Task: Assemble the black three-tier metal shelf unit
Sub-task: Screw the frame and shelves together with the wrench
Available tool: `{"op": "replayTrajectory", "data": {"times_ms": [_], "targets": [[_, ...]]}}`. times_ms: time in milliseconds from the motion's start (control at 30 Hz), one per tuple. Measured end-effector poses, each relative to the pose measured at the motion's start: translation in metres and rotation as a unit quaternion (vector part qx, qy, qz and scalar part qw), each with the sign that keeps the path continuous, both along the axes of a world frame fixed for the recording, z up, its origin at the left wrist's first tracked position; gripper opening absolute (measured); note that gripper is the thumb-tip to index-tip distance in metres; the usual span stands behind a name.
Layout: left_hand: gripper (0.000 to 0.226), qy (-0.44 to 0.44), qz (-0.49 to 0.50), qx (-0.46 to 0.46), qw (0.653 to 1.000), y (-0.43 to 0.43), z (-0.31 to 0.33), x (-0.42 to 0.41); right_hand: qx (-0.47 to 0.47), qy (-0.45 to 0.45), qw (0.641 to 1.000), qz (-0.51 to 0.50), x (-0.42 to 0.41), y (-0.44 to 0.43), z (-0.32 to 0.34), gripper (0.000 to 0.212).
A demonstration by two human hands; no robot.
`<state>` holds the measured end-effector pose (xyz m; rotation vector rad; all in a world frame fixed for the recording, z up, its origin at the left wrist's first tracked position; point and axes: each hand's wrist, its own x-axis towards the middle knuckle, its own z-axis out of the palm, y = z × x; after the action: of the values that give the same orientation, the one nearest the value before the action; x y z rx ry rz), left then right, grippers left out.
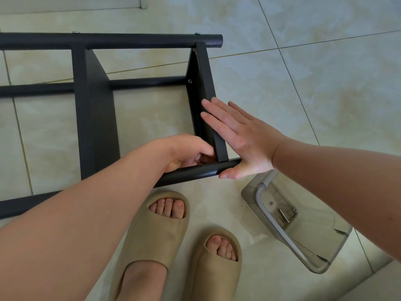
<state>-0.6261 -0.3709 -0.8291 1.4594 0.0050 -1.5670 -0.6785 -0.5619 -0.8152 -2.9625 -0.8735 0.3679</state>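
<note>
Clear bin right of shelf frame

A glossy pale tile floor, marbled in cream and grey-green, is filling nearly the whole view. Dark grout lines are crossing it at slants, dividing it into large squares. Soft light is glinting off the tiles toward the lower right. A white trim piece is showing at the top edge, and a duller pale strip is running across the bottom right corner.

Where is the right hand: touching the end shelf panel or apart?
Touching. The head view shows the right hand pressed flat against the end shelf panel.
</note>
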Motion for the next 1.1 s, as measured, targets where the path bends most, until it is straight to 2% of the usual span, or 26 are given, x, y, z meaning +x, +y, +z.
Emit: {"op": "replayTrajectory", "data": {"times_ms": [33, 100, 333, 433, 567, 767, 933, 1100], "targets": [[0.021, -0.002, 0.001, 0.001, 1.0, -0.001, 0.001, 0.0, 0.0, 0.001, 1.0, -0.001, 0.0, 0.0, 0.0, 0.124], [0.012, -0.015, -0.001, 0.002, 1.0, -0.001, 0.0, -0.001, 0.001, 0.002, 1.0, -0.002, 0.0, 0.0, 0.0, 0.124], [0.031, 0.014, 0.019, -0.015, 1.0, 0.002, -0.005, 0.001, -0.005, 0.006, 1.0, -0.001, 0.0, 0.0, 0.001, 0.124], [0.022, 0.033, 0.0, 0.002, 0.999, 0.001, -0.004, 0.002, -0.009, 0.009, 1.0, -0.002, 0.001, 0.0, 0.001, 0.125], [0.013, -0.012, -0.016, 0.015, 1.0, -0.002, -0.003, 0.0, -0.004, 0.007, 1.0, -0.001, 0.0, 0.0, 0.0, 0.124], [0.018, -0.012, 0.011, 0.0, 1.0, 0.0, -0.009, 0.001, 0.002, 0.003, 1.0, 0.0, 0.0, 0.0, 0.0, 0.123], [0.042, 0.017, 0.013, -0.018, 1.0, 0.002, -0.006, 0.0, 0.001, 0.004, 1.0, -0.001, 0.0, 0.0, 0.0, 0.123], [0.016, 0.024, -0.019, 0.014, 0.999, 0.0, -0.002, 0.0, 0.005, 0.002, 1.0, -0.001, 0.0, 0.0, 0.0, 0.123]]}}
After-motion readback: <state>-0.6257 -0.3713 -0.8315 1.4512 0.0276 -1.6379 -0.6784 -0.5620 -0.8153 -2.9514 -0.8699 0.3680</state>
